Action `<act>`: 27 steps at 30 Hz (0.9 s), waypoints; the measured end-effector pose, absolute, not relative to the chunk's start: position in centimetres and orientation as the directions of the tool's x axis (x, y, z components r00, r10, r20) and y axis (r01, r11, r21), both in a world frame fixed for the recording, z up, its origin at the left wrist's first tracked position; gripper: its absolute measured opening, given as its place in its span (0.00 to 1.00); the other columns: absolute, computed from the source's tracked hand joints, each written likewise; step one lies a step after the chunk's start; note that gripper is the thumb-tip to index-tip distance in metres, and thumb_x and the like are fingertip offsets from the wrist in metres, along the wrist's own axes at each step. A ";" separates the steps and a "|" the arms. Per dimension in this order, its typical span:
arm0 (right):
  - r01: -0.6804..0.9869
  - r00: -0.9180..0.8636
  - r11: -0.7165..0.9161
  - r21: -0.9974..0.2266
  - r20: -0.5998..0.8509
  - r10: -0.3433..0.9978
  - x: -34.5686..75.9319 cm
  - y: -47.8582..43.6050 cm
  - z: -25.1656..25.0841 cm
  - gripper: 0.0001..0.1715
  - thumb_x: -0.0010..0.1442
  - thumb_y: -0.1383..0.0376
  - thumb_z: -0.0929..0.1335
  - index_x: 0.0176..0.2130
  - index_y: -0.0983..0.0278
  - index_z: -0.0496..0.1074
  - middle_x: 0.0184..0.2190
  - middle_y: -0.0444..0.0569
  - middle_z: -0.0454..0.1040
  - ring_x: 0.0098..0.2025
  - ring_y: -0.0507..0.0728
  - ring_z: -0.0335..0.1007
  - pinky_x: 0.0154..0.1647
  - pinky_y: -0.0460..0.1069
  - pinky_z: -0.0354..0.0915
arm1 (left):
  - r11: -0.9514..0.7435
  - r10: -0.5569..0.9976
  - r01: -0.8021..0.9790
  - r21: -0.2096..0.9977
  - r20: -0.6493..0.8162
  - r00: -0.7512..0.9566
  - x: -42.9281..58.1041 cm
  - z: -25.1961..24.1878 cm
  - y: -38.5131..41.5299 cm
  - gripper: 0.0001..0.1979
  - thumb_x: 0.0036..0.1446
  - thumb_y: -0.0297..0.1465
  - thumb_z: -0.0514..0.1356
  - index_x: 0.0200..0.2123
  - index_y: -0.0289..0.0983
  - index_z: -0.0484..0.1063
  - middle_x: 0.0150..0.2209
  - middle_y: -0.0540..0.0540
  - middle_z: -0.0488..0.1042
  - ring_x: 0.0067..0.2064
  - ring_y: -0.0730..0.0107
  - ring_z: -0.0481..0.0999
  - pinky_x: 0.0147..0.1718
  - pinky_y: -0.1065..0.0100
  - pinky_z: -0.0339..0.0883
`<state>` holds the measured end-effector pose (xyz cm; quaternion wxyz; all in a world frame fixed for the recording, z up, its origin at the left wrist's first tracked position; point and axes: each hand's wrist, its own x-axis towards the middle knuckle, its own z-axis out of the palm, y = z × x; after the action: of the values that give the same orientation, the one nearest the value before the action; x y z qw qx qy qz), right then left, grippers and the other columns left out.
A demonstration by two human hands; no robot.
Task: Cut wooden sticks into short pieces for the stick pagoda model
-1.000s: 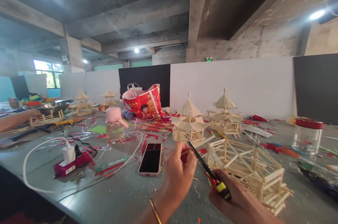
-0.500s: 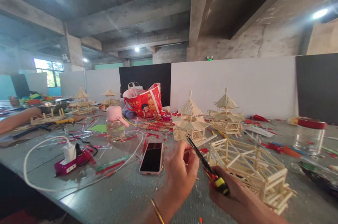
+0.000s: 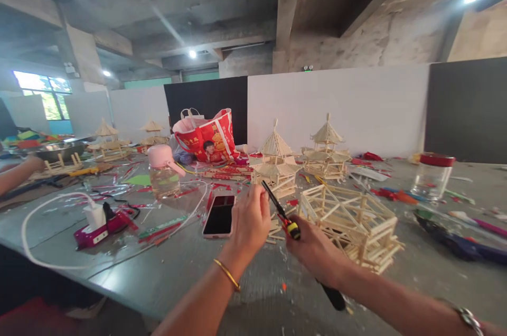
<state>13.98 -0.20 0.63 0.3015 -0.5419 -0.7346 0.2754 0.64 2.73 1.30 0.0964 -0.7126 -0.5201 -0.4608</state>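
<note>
My left hand point(image 3: 250, 215), with a gold bangle on its wrist, has its fingers pinched together beside the tool's tip; anything between them is too small or hidden to tell. In my right hand point(image 3: 315, 248) is a slim black hand tool point(image 3: 274, 202) with yellow and red parts near the grip. Its long end points up and away, toward the left fingertips. A black handle end shows below my right hand. Close to the right hand stands a wooden-stick frame point(image 3: 350, 214). Behind the hands is a stick pavilion model point(image 3: 275, 164) with a pointed roof.
A phone point(image 3: 218, 215) lies left of my hands. Further left are a pink-lidded bottle point(image 3: 163, 172) and a purple power strip point(image 3: 92, 235) with a white cable. A red bag point(image 3: 208, 140) and another pavilion point(image 3: 328, 151) stand behind. A red-lidded jar point(image 3: 432, 177) is right. Another person's arm point(image 3: 18, 173) reaches in.
The view has tilted downward and turned slightly right. Both hands appear a little higher and further left, still close together, with the tool still in my right hand.
</note>
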 end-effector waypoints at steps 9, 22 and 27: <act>0.553 -0.254 0.228 -0.802 0.099 0.962 15.0 -1.3 0.5 0.09 0.45 0.71 0.58 0.31 0.65 0.61 0.15 0.40 0.61 0.21 0.50 0.58 0.24 0.44 0.52 | -0.514 0.640 0.797 0.316 0.760 0.112 0.4 1.3 2.3 0.11 0.61 0.32 0.44 0.29 0.39 0.63 0.24 0.48 0.69 0.28 0.69 0.69 0.27 0.70 0.51; 0.373 -0.268 -0.092 -0.923 -0.202 0.942 13.7 0.0 -0.3 0.04 0.37 0.69 0.58 0.21 0.64 0.55 0.10 0.41 0.58 0.12 0.50 0.54 0.13 0.43 0.51 | -0.312 0.803 0.918 0.247 0.585 0.115 0.1 2.0 3.0 0.13 0.59 0.31 0.45 0.30 0.37 0.67 0.25 0.45 0.72 0.28 0.66 0.72 0.25 0.69 0.50; 0.302 -0.365 -0.187 -0.935 -0.294 0.883 14.6 -0.8 1.0 0.06 0.37 0.66 0.59 0.22 0.66 0.60 0.15 0.47 0.65 0.15 0.51 0.61 0.15 0.43 0.55 | -0.368 0.830 0.864 0.342 0.540 0.140 -0.2 2.1 3.2 0.15 0.59 0.32 0.46 0.24 0.38 0.67 0.22 0.47 0.71 0.27 0.68 0.70 0.24 0.71 0.48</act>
<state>14.62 -0.83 0.95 0.2500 -0.5052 -0.5867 0.5815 -0.16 3.20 2.08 0.0253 -0.7546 -0.5614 -0.3388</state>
